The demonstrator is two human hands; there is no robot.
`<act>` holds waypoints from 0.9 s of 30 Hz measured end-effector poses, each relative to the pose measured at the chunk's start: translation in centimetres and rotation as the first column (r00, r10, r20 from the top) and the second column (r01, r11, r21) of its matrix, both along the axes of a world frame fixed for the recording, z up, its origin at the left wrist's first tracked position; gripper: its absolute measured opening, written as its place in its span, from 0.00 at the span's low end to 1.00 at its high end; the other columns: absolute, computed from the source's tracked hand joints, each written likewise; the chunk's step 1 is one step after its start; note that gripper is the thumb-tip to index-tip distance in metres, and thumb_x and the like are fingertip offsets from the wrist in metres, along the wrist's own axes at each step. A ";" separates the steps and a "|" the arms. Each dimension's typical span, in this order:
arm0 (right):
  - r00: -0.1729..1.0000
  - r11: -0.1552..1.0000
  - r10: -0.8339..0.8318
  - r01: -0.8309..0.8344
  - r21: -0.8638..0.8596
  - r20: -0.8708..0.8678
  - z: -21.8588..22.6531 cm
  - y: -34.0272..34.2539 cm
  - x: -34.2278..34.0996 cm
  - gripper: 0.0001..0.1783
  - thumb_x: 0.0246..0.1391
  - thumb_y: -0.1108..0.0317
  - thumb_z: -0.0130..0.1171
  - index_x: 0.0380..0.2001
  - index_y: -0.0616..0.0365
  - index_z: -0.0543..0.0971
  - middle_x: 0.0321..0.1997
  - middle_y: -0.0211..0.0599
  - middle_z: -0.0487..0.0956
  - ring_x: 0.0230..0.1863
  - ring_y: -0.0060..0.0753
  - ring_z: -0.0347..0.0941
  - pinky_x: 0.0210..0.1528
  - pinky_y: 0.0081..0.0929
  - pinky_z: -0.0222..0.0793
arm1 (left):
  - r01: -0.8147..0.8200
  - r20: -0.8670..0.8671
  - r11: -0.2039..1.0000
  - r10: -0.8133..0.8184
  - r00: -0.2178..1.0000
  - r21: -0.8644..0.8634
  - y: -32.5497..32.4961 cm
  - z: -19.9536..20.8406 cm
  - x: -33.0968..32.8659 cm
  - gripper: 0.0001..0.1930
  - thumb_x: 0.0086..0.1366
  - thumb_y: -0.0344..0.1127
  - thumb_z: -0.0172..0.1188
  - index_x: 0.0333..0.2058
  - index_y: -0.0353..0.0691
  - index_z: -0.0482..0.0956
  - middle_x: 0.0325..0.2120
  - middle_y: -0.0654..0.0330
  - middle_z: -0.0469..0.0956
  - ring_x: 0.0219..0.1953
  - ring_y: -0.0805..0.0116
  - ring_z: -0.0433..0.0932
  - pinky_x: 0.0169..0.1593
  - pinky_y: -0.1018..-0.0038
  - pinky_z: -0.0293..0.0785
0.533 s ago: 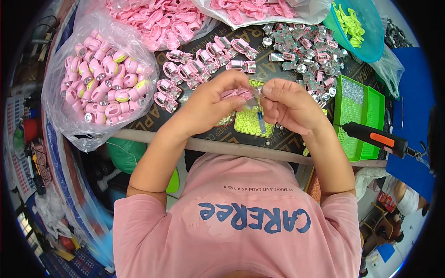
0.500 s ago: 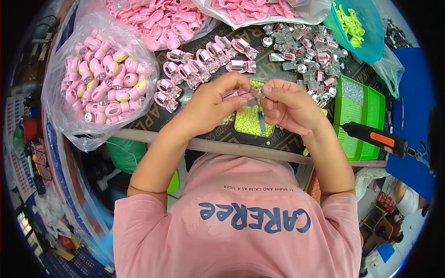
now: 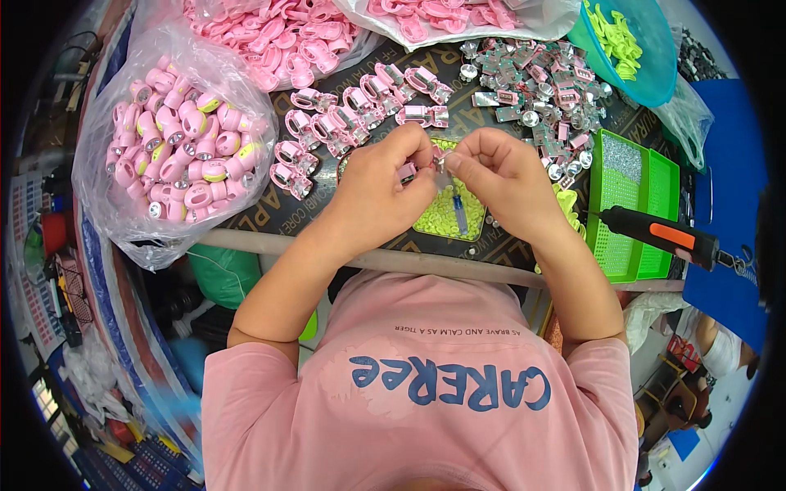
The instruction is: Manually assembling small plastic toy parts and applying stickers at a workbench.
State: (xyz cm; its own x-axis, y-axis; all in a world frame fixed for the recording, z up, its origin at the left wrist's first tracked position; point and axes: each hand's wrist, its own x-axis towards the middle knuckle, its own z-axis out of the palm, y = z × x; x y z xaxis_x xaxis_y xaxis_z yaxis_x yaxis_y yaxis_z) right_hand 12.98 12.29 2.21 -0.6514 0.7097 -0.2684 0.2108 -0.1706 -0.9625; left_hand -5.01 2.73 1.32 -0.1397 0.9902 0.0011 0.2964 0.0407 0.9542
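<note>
My left hand (image 3: 381,188) is closed around a pink plastic flashlight casing (image 3: 407,172), mostly hidden by the fingers. My right hand (image 3: 501,176) meets it from the right, thumb and fingertips pinched at the casing's end, on a small shiny piece (image 3: 440,160) too small to make out. Below the hands stands a shallow tray of small yellow-green parts (image 3: 430,219). A slim blue and clear tool (image 3: 460,213), like a small screwdriver, lies on those parts. Beyond my left hand, several pink casings with metal inserts (image 3: 360,106) sit in rows.
A clear bag of pink flashlights (image 3: 184,155) stands at left. Pink shells (image 3: 278,37) are heaped at the back. Metal-and-circuit-board assemblies (image 3: 544,90) lie back right, near a teal bowl (image 3: 665,78). A black and orange electric screwdriver (image 3: 663,237) hangs over green trays (image 3: 604,254).
My right hand has turned inward, its fingertips now pinched closer against the casing's end. The left hand has curled further around the casing, hiding more of it.
</note>
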 end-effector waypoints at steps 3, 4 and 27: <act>0.993 0.982 0.055 -0.072 0.173 0.103 0.0 -0.2 -0.3 0.10 0.62 0.66 0.66 0.33 0.62 0.81 0.20 0.28 0.77 0.20 0.17 0.69 0.23 0.23 0.62 | 0.014 -0.021 1.000 -0.013 1.000 0.020 0.0 0.1 0.2 0.11 0.61 0.28 0.61 0.40 0.37 0.70 0.28 0.55 0.77 0.27 0.62 0.79 0.33 0.70 0.76; 0.988 0.966 0.032 -0.070 0.251 0.152 0.3 -0.4 -0.5 0.09 0.61 0.67 0.67 0.33 0.62 0.81 0.20 0.32 0.77 0.20 0.20 0.70 0.23 0.25 0.64 | -0.009 -0.016 1.000 0.009 1.000 -0.013 0.0 0.6 0.3 0.14 0.61 0.27 0.61 0.43 0.38 0.70 0.30 0.53 0.79 0.30 0.59 0.81 0.34 0.68 0.77; 0.957 0.924 -0.288 0.271 0.269 0.025 1.0 3.6 3.5 0.19 0.61 0.67 0.68 0.54 0.58 0.80 0.32 0.28 0.82 0.30 0.17 0.75 0.32 0.19 0.71 | 0.123 -0.557 0.957 0.047 0.829 0.264 4.2 -0.4 -6.4 0.18 0.55 0.22 0.68 0.46 0.39 0.80 0.39 0.53 0.78 0.46 0.54 0.78 0.49 0.64 0.76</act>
State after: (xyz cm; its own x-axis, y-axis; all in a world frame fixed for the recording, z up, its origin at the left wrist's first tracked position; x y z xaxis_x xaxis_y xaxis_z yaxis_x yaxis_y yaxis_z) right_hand 16.47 15.90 3.23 -0.4041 0.9108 -0.0838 0.2521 0.0229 -0.9674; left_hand -11.36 6.89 0.94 0.0064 0.9403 0.3403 0.7712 -0.2213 0.5969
